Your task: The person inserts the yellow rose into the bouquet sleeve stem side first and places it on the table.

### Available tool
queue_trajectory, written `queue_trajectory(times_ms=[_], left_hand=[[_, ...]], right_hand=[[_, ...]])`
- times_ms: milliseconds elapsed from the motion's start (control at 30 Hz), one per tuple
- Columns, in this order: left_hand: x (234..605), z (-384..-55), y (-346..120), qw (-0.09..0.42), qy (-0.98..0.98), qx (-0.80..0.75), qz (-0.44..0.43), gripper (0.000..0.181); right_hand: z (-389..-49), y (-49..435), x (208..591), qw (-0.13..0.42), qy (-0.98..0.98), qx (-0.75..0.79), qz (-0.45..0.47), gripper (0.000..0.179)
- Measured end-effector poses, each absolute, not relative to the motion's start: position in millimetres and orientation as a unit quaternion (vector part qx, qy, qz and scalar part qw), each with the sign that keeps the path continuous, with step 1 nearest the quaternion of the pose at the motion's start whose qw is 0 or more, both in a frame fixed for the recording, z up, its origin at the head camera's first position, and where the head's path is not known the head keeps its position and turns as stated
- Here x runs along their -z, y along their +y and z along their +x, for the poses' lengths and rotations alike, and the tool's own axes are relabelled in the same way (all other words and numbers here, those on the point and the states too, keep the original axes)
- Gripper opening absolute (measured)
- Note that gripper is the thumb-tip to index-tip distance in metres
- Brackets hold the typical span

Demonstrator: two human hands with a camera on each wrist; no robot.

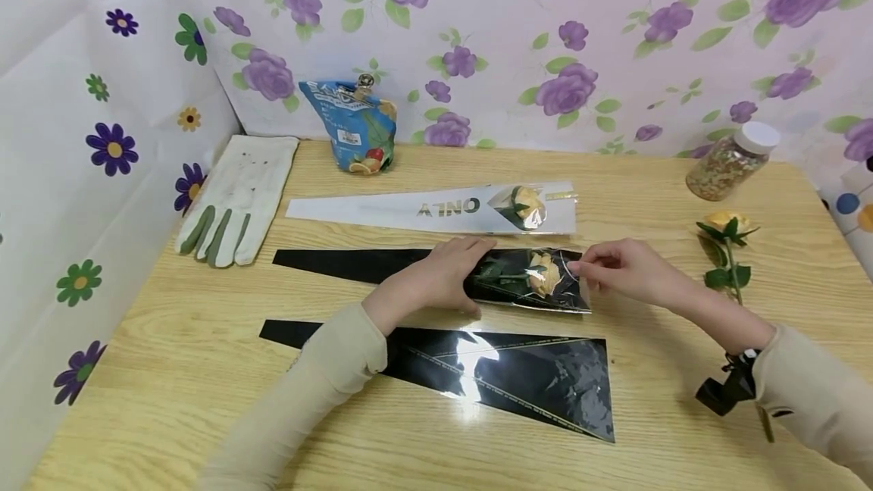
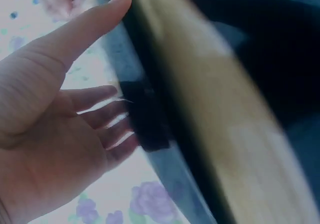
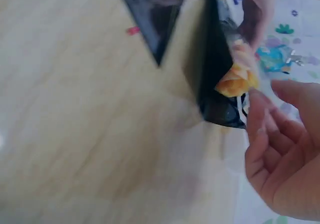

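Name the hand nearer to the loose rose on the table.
Right. The right hand is left of the loose rose, at the wide end of a black sleeve; the left hand is farther left, on that sleeve.

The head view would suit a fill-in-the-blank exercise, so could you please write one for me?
1. The white sleeve bears the printed word ____.
2. The hand at the wide end of the middle black sleeve is the person's ____ hand.
3. The jar has a lid coloured ____.
4. The glove lies to the ____ of the blue pouch in the picture.

Missing words: ONLY; right; white; left.
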State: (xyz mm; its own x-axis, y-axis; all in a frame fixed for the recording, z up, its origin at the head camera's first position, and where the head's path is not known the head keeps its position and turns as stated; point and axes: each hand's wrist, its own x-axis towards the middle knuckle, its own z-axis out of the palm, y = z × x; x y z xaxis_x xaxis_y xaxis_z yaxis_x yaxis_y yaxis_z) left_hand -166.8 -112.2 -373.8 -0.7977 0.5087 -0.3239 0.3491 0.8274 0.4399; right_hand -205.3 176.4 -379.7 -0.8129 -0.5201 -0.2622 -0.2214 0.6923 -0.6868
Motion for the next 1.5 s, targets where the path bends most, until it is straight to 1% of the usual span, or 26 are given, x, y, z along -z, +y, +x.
queue_trajectory(times_ms=[100,267,367,500,633,767,833,1000,1233,1333,1500], left_hand=[[379,-166,-118,0.202,0.935,-0.161,0.244,0.091],[387,-165,-123,0.161,0.940,-0.161,0.254,0.082],[387,-166,-123,0.148,0.940,-0.169,0.258,0.083],[386,-166,-125,0.150,0.940,-0.167,0.255,0.093],[386,-165,-128,0.149,0.943,-0.161,0.248,0.095],[386,-164,-130,0.145,0.945,-0.159,0.247,0.091],[386,-164,-131,0.146,0.945,-0.164,0.243,0.090],[385,-165,-133,0.150,0.942,-0.188,0.234,0.093],[383,-163,-134,0.134,0.938,-0.202,0.246,0.097],[381,-159,-133,0.119,0.939,-0.209,0.247,0.091],[380,-148,-128,0.080,0.939,-0.215,0.257,0.070]], right_hand=[[-202,181,381,0.225,0.887,0.362,-0.177,0.038],[-200,188,388,0.266,0.829,0.477,-0.116,0.041],[-198,190,394,0.287,0.779,0.551,-0.088,0.036],[-195,194,401,0.303,0.742,0.595,-0.068,0.035],[-191,197,406,0.298,0.746,0.589,-0.085,0.035],[-188,202,408,0.291,0.753,0.578,-0.121,0.050],[-186,204,408,0.283,0.762,0.568,-0.130,0.054],[-185,206,409,0.263,0.785,0.546,-0.128,0.049],[-178,210,412,0.271,0.788,0.536,-0.133,0.047],[-174,214,412,0.275,0.796,0.523,-0.131,0.046],[-166,224,411,0.285,0.808,0.502,-0.117,0.046]])
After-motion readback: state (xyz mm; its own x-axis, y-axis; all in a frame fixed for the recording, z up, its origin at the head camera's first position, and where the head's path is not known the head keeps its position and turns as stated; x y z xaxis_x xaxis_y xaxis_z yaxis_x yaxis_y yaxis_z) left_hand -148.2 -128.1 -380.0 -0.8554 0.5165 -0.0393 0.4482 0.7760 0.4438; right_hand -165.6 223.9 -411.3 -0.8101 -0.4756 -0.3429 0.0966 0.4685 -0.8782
